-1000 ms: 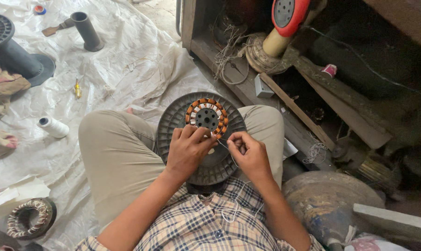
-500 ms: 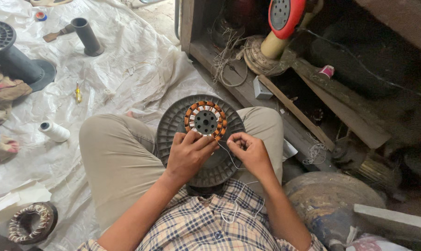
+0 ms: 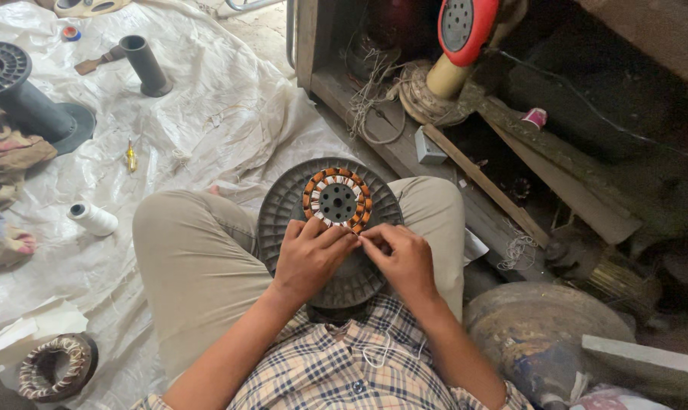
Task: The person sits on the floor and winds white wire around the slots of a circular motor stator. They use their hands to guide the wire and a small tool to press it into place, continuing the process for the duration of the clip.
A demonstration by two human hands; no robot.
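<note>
Hands, two in number, meet at the lower edge of one copper-wound stator ring (image 3: 337,200), which sits at the centre of one dark ribbed disc (image 3: 283,205) resting on the person's lap. Left hand (image 3: 311,258) and right hand (image 3: 401,257) have their fingertips pinched narrow and touching each other just below the ring; what they pinch is too small to tell. One white thread spool (image 3: 93,219) lies on the plastic sheet (image 3: 207,106), one wound coil (image 3: 55,367) near the left knee, two dark stands (image 3: 32,106) farther off.
</note>
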